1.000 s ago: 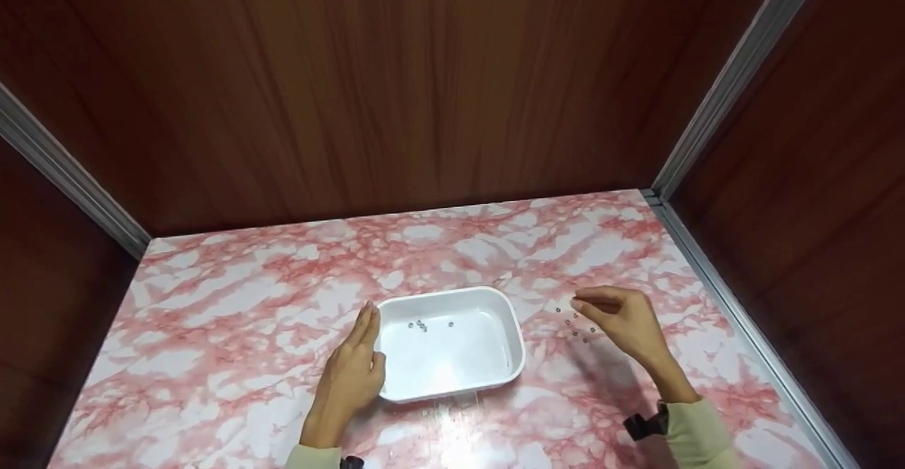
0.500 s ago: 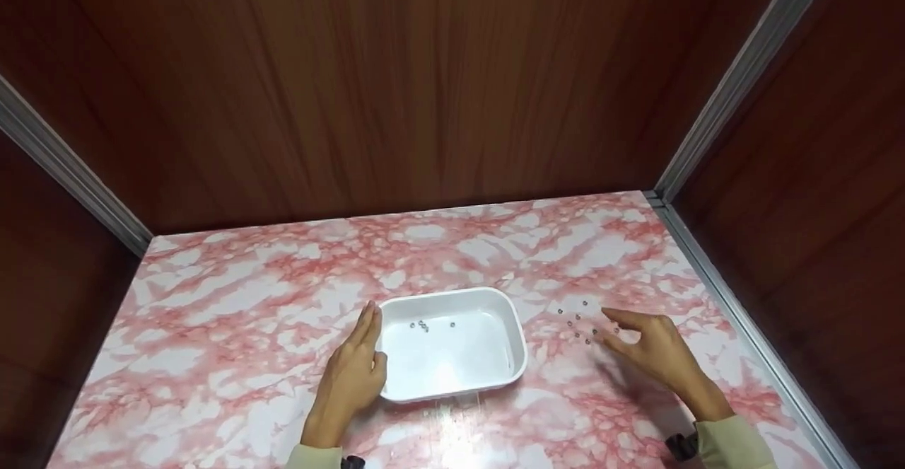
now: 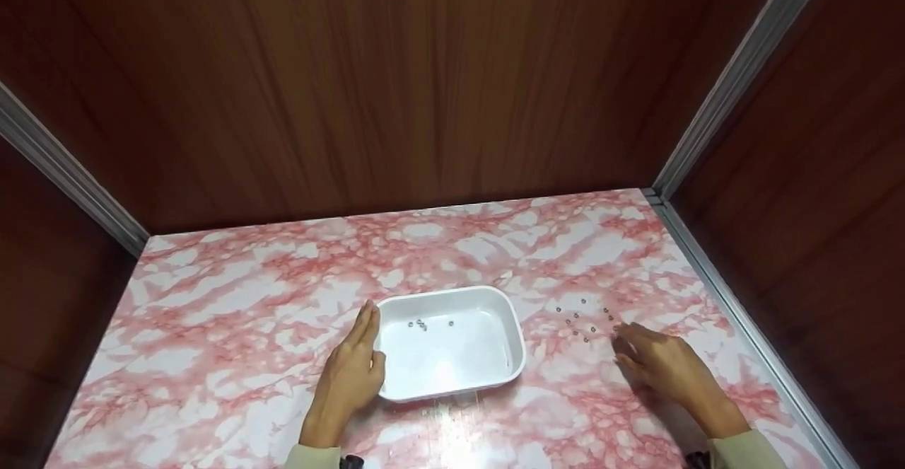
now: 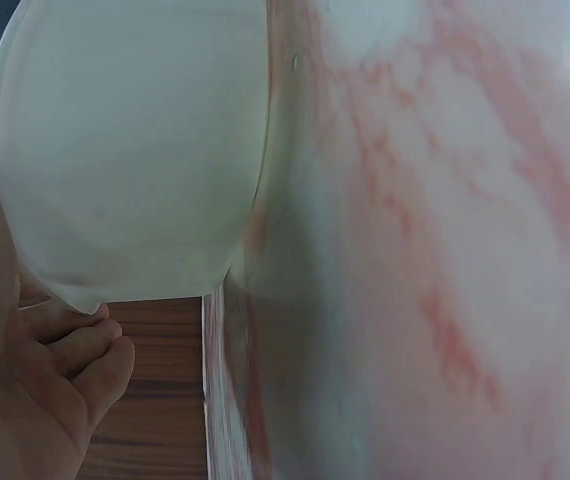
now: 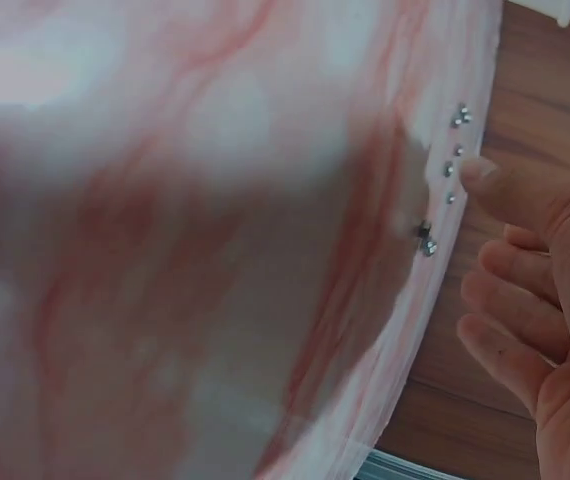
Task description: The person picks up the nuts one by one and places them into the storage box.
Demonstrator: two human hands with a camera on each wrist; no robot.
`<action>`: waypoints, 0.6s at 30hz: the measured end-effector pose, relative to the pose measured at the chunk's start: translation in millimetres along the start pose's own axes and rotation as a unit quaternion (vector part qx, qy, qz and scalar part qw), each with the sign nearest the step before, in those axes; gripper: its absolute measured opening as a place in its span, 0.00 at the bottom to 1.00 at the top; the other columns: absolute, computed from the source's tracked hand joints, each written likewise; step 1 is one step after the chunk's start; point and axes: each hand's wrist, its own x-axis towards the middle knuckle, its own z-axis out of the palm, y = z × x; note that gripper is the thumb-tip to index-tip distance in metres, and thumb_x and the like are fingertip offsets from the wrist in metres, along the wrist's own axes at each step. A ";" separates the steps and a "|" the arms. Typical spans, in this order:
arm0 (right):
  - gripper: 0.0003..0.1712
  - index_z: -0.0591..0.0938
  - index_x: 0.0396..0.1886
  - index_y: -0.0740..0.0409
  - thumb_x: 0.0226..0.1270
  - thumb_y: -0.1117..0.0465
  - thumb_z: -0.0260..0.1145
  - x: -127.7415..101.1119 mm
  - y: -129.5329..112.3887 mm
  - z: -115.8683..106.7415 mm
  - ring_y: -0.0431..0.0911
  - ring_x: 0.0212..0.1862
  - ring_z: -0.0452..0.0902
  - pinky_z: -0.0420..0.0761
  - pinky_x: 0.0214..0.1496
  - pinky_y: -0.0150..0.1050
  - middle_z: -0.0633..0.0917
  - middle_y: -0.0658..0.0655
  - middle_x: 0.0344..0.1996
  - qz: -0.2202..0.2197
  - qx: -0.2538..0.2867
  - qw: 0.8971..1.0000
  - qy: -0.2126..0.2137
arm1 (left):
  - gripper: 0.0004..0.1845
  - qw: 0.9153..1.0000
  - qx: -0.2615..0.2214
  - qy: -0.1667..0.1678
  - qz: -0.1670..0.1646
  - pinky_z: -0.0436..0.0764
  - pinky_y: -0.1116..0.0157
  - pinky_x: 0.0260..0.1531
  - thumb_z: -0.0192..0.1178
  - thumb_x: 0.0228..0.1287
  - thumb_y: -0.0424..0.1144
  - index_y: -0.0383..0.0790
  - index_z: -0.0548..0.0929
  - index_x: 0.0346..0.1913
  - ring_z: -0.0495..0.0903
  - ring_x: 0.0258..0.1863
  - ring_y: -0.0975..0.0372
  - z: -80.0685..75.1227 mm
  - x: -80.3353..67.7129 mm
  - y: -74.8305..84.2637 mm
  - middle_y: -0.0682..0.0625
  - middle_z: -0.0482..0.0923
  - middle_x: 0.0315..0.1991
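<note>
no readable text, labels or signs

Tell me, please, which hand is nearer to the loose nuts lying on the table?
Right. The right hand lies just beside the loose nuts, fingertips nearly among them. The left hand rests against the far side of the white tray, which stands between it and them.

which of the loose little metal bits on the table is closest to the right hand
The one at the right edge of the scatter, lying just beyond the right hand; the others sit farther left, toward the white tray.
</note>
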 end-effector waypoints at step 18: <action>0.47 0.86 0.58 0.67 0.25 0.79 0.80 -4.0 8.2 0.3 0.60 0.42 0.91 0.92 0.38 0.47 0.90 0.67 0.52 -0.108 -0.047 0.992 -0.049 | 0.35 1.000 -0.004 -0.009 -0.005 0.64 0.75 0.12 0.55 0.69 0.28 0.26 0.63 0.78 0.51 0.13 0.76 -0.8 0.1 0.1 0.34 0.58 0.82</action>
